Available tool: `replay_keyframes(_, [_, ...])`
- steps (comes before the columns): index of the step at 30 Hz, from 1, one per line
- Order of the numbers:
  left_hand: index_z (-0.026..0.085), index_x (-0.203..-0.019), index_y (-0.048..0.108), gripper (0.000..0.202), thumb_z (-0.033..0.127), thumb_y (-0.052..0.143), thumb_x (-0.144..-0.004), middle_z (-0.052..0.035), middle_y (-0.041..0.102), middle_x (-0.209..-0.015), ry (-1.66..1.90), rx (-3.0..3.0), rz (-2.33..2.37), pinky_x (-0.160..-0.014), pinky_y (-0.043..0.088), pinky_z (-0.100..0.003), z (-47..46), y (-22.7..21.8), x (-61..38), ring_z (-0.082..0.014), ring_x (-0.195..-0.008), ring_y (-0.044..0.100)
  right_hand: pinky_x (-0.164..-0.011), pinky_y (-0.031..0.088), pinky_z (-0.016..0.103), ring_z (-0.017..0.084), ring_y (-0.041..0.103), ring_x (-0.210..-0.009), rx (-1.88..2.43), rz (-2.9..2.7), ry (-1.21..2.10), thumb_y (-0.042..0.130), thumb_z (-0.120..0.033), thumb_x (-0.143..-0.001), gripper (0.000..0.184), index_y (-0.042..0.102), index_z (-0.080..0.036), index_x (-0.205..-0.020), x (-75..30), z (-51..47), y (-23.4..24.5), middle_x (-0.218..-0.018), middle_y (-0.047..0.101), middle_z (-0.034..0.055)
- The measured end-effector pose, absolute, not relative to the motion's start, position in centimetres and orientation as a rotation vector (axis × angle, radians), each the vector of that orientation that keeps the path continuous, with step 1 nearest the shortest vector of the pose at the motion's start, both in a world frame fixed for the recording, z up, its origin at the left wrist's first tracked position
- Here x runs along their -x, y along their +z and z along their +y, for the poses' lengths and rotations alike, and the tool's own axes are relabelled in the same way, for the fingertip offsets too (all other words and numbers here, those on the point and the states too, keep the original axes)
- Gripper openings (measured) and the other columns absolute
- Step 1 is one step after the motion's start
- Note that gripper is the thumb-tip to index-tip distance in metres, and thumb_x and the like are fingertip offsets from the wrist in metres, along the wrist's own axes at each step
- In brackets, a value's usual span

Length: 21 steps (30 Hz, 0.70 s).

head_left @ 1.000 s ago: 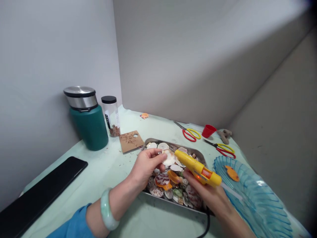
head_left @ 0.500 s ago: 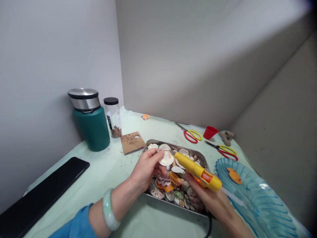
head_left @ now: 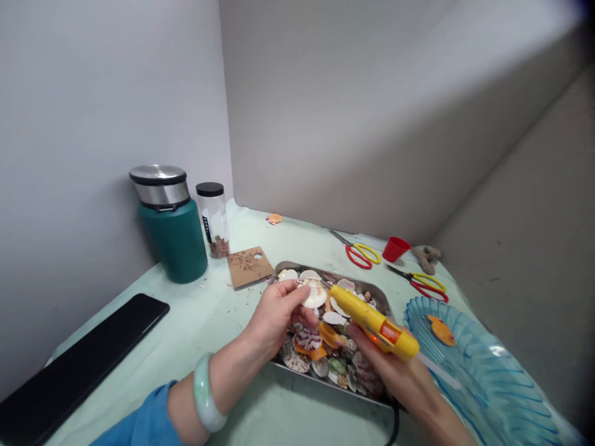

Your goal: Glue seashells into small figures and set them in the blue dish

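My left hand (head_left: pixel 284 310) is closed, thumb and forefinger pinched on a thin whitish shell (head_left: pixel 307 282) seen nearly edge-on; its full shape is hard to make out. My right hand (head_left: pixel 388 359) wraps round a yellow hot glue gun (head_left: pixel 367 313) with a small red light lit on its side. The metal nozzle points left, close to the pinched fingers. A glue stick (head_left: pixel 439 370) juts from the gun's back end. Under both hands lies a metal tray (head_left: pixel 320 387) full of mixed seashells, among them a white scallop shell (head_left: pixel 317 296) just below my left fingertips.
A blue ribbed plate (head_left: pixel 502 371) holds an orange shell (head_left: pixel 441 331) at right. Behind lie red-and-yellow scissors (head_left: pixel 357 254), matching pliers (head_left: pixel 421 285) and a red cup (head_left: pixel 396 248). A green flask (head_left: pixel 174 241), a jar (head_left: pixel 214 223), a brown board (head_left: pixel 248 266) and a black slab (head_left: pixel 93 359) stand left.
The view has shifted very slightly. The white scallop by my left fingertips shows a little differently. Both hands keep their grips, the glue gun's nozzle still near the left fingers.
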State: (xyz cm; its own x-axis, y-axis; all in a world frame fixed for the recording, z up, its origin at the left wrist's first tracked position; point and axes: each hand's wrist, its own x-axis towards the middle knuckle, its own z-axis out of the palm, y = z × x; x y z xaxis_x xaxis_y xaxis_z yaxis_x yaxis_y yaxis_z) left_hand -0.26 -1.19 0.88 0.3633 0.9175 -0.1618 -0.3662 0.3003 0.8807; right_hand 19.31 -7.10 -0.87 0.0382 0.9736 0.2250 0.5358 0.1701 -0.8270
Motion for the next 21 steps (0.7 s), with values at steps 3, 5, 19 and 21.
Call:
replay_keyframes(3, [0.014, -0.078, 0.055, 0.025, 0.036, 0.066, -0.076, -0.0007, 0.061, -0.047, 0.959, -0.872, 0.778, -0.047, 0.043, -0.018, -1.2, 1.0, 0.2, -0.0091, -0.041, 0.055, -0.067, 0.055, 0.033, 0.024, 0.065, -0.078, 1.492, -1.615, 0.679, 0.06, -0.041, -0.081, 0.022, 0.066, -0.024, -0.094, -19.4, -7.0, -1.1, -0.086, 0.07, 0.0015])
replay_keyframes(5, [0.014, -0.077, 0.055, 0.026, 0.037, 0.066, -0.077, -0.0012, 0.061, -0.047, 0.949, -0.878, 0.771, -0.047, 0.043, -0.018, -1.2, 1.0, 0.2, -0.0091, -0.041, 0.055, -0.07, 0.055, 0.032, 0.024, 0.066, -0.079, 1.488, -1.624, 0.687, 0.06, -0.041, -0.081, 0.023, 0.066, -0.024, -0.095, -19.3, -7.0, -1.1, -0.087, 0.07, 0.0018])
replay_keyframes(19, [0.014, -0.073, 0.056, 0.026, 0.039, 0.063, -0.079, -0.0011, 0.061, -0.045, 0.886, -0.959, 0.766, -0.047, 0.041, -0.018, -1.6, 1.2, 0.1, -0.0103, -0.042, 0.056, -0.065, 0.054, 0.029, 0.02, 0.064, -0.069, 1.471, -1.664, 0.634, 0.058, -0.041, -0.084, 0.02, 0.064, -0.023, -0.085, -18.7, -7.3, 0.0, -0.078, 0.069, 0.0013])
replay_keyframes(21, [0.014, -0.072, 0.057, 0.028, 0.041, 0.063, -0.079, -0.0012, 0.061, -0.045, 0.878, -0.992, 0.788, -0.047, 0.041, -0.018, -1.7, 1.2, 0.1, -0.0104, -0.042, 0.056, -0.062, 0.053, 0.028, 0.019, 0.062, -0.066, 1.471, -1.675, 0.631, 0.058, -0.043, -0.083, 0.021, 0.064, -0.023, -0.082, -18.7, -7.3, 0.3, -0.073, 0.067, 0.0009])
